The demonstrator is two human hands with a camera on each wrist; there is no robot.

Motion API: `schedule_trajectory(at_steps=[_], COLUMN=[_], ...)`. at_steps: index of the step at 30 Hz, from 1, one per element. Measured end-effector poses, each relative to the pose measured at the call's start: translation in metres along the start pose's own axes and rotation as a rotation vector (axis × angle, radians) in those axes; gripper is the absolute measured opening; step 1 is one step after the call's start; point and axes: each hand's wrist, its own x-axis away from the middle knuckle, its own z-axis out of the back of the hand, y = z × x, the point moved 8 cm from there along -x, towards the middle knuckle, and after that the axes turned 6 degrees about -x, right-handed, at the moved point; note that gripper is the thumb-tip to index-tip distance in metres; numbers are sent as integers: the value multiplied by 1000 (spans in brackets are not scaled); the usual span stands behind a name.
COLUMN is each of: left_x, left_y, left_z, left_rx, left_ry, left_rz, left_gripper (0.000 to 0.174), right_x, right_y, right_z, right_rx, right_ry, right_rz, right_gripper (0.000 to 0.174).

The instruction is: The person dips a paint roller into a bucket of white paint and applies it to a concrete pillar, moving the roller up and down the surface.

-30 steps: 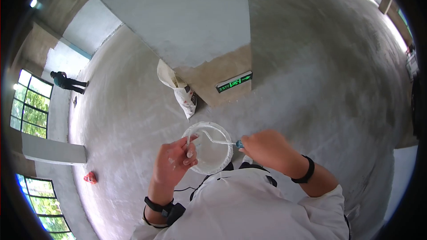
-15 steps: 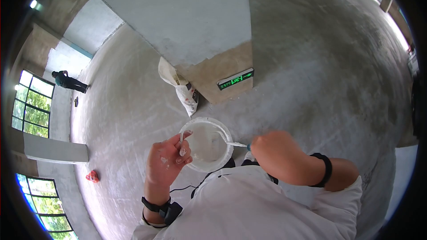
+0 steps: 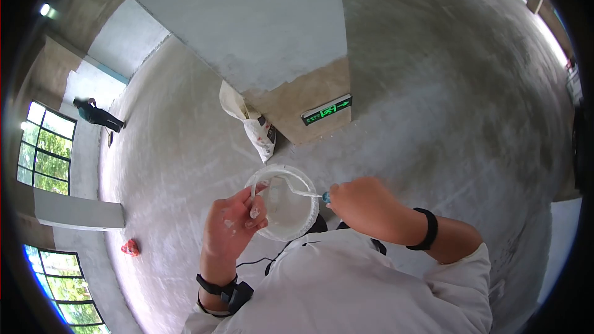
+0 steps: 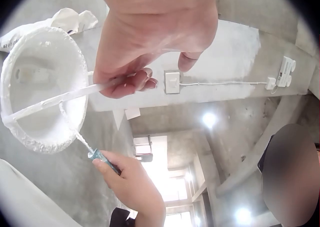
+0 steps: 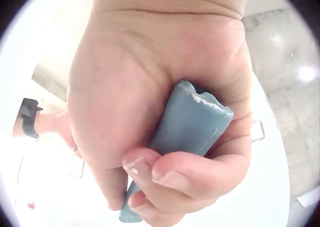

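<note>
A round white bucket (image 3: 286, 233), its rim and walls coated in white, hangs in front of me. My left hand (image 3: 234, 226), with white smears on it, grips the bucket's white bail handle (image 4: 55, 100) in curled fingers. On the other side, my right hand (image 3: 365, 207) holds a blue-handled tool (image 5: 192, 122), fingers wrapped round the handle. From that handle a thin bent rod (image 4: 84, 141), coated white, reaches over the rim into the bucket. It crosses beneath the bail handle in the left wrist view. The tool's far end does not show.
A pillar (image 3: 278, 37) stands ahead, with a lit green exit sign (image 3: 327, 110) low on it. An opened white sack (image 3: 258, 136) leans at its foot. A red bag (image 3: 130, 247) lies on the concrete floor (image 3: 179, 148) at left. A person (image 3: 98, 115) stands far left.
My right hand swung right with the tool, then came back left toward the bucket. The left hand and bucket shifted slightly left.
</note>
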Motion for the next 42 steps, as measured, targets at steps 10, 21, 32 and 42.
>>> schedule_trajectory(at_steps=[10,21,32,42], left_x=[-1,2,4,4], left_y=[-4,2,3,4], left_z=[11,-7,1,3], left_rx=[17,13,16,69], left_ry=[20,-47,-12,-41], left_rz=[-32,-20,-64,-108], left_gripper=[73,73,75,74], right_x=[39,41,49,52], right_y=[-2,15,41,48], right_z=[37,52,10,-7], right_rx=[15,-15,-112,-175], right_ry=[-152,-43,96,142], right_rz=[-74,-110,-37,-23], right_gripper=[29,28,26,28])
